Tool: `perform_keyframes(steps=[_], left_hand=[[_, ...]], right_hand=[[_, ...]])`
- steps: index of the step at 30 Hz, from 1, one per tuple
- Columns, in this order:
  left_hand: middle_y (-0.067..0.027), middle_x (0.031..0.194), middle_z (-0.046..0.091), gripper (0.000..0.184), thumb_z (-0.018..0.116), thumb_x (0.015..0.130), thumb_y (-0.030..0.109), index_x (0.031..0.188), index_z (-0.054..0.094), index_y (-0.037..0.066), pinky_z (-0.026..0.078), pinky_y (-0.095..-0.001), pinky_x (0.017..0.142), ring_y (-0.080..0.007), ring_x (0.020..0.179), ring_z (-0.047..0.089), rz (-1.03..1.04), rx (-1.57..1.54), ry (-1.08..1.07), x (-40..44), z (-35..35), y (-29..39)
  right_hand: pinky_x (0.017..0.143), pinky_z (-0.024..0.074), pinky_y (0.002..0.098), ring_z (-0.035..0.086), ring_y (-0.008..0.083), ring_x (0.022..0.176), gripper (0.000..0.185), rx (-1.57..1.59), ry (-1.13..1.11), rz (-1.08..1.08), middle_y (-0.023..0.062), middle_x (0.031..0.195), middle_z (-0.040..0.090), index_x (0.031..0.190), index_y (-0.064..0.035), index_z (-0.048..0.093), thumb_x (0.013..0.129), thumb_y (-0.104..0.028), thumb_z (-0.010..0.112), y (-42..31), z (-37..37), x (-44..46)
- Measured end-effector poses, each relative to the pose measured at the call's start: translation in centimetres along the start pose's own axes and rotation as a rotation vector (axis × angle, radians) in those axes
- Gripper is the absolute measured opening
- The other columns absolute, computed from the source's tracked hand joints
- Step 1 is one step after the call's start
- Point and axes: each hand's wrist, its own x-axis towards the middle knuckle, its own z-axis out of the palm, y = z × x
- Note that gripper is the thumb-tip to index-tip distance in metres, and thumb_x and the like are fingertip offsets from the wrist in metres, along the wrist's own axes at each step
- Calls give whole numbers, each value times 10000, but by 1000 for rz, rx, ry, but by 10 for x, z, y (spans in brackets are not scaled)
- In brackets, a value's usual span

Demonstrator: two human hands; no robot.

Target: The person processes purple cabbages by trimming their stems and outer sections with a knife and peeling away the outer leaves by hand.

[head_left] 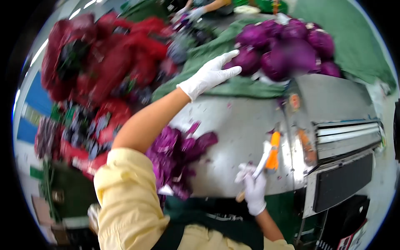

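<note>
My left hand [210, 77], in a white glove, reaches out to the pile of purple cabbages. Its thumb and fingers are spread at the edge of a purple cabbage [248, 61]; whether they touch it I cannot tell. Near the front edge of the metal table [233, 121], my gloved right hand [255, 189] is closed round a knife [262, 160], its blade pointing away from me and the end of a wooden handle showing below. Beyond the blade lies an orange-handled tool [273, 151]. Loose purple cabbage leaves [175, 154] are heaped beneath my left forearm.
Green cloth [208, 52] lies under the cabbages. Red mesh sacks [112, 58] are piled at the left. A metal machine or scale [333, 102] stands at the right. At the far side another person's gloved hands [189, 14] are at work.
</note>
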Motion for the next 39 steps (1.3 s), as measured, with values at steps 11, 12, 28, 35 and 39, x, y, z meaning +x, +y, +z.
perform_keyframes(steps=[11,12,28,35,39], left_hand=[[-301,1541,330,1079,872,693,472,1572,328,162,284,-497,1187,-474,1457,286,-275,785,434,-384,-32,36],[-319,1549,302,1132,882,659,507,1583,309,192,266,-536,1189,-502,1467,245,-356,857,384,-387,-19,39],[-159,1539,426,924,749,686,705,1473,505,287,299,-628,1153,-474,1435,338,-377,850,358,-459,-54,-48],[-182,1561,389,1071,818,616,662,1525,424,254,278,-636,1160,-494,1455,292,-652,847,363,-623,-38,4],[-174,1501,467,845,814,745,503,1467,491,205,364,-540,1137,-427,1389,421,-974,510,437,-716,-26,-8]], right_hand=[[1053,470,365,561,283,1291,463,-251,-167,-360,181,1369,576,1324,52,556,890,86,397,-31,62,18],[1087,446,408,494,340,1357,555,-612,-262,-539,229,1387,541,1392,-9,534,857,92,427,-43,75,25],[1204,270,507,331,489,1419,564,-1100,-440,-634,251,1449,501,1362,-26,577,798,-24,573,54,242,32],[1189,285,523,345,508,1408,526,-881,-918,-717,297,1452,458,1367,-3,569,846,-46,513,52,321,-77],[1103,425,457,540,405,1280,466,-701,-1145,-670,237,1356,570,1348,-71,590,885,-62,534,35,343,-100]])
